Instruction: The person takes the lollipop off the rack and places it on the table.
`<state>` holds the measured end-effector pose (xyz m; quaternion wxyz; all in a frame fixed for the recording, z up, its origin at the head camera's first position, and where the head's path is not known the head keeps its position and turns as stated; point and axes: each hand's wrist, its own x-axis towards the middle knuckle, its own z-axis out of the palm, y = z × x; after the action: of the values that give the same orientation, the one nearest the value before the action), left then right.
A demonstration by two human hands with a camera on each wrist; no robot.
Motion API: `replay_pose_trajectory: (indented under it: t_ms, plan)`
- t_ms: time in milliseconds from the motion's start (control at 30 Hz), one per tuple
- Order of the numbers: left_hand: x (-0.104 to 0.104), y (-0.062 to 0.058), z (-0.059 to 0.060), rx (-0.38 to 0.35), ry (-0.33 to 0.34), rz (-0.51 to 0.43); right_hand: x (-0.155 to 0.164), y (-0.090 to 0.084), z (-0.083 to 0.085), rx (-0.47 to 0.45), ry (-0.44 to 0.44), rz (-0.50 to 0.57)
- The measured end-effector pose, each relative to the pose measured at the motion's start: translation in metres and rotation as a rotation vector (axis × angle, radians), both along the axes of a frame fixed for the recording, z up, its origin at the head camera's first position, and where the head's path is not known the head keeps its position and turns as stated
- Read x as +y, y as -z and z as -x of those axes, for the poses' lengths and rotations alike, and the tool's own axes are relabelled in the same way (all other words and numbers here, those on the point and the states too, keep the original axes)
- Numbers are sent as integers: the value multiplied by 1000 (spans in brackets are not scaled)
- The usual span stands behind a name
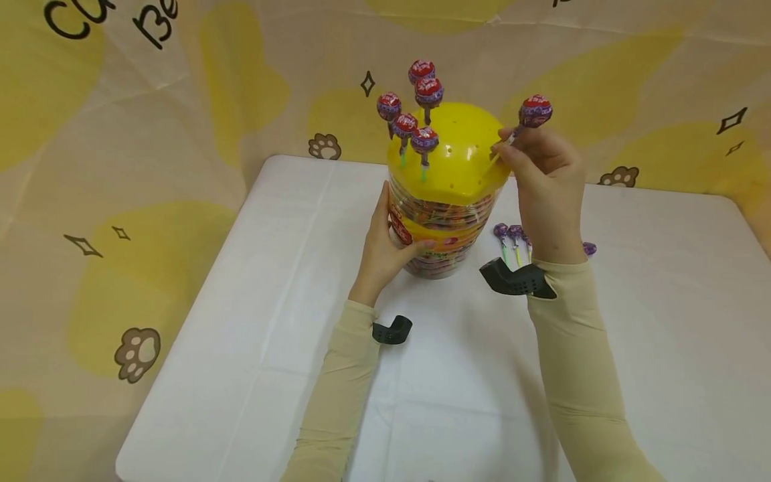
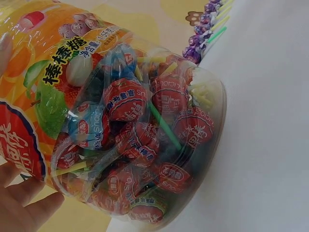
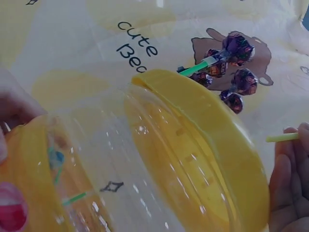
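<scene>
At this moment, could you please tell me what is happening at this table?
A person's left hand grips a candy jar. The right hand pinches a lollipop by the stick beside the yellow lid; this stick is not yet in the lid. Five lollipops stand in the lid, and more purple lollipops lie on the white table.

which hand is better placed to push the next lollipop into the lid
Likely the right hand: it pinches a lollipop beside the holed yellow lid, while the left hand is occupied gripping the jar.
</scene>
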<state>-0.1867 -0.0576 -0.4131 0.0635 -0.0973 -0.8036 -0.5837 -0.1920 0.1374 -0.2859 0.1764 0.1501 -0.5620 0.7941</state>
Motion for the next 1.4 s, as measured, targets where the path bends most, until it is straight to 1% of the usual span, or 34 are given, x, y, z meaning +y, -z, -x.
replay_pose_trajectory:
  t_ms: [100,267,300,400,500,600,667,733,833,967,1067,1167,1267,1400]
  plan:
    - [0,0,0,5,1,8,8,6,-10,7,-21,-8]
    - [0,0,0,24,4,25,22,19,-25,46,-16,-59]
    - [0,0,0,26,5,25,26,22,-27,46,-18,-64]
    - [0,-1,1,25,9,25,35,30,-33,4,-24,-80]
    - [1,-1,1,25,12,24,45,39,-38,-56,-19,-108]
    - [1,-1,1,29,11,34,54,51,-41,-125,18,-162]
    - [0,-1,1,29,9,42,60,61,-43,-189,44,-214]
    - [0,-1,1,27,4,47,66,71,-44,-264,52,-274]
    - [-1,-1,0,19,-3,46,76,83,-43,-395,37,-460]
    - [-1,-1,0,11,-6,41,89,99,-39,-526,-39,-719]
    - [0,-1,1,10,-2,37,97,111,-36,-605,-117,-815]
    - [0,0,1,16,-1,36,104,123,-32,-660,-186,-867]
    - [0,0,2,22,0,35,108,132,-30,-690,-227,-856]
    - [0,1,2,17,6,23,112,139,-28,-727,-245,-834]
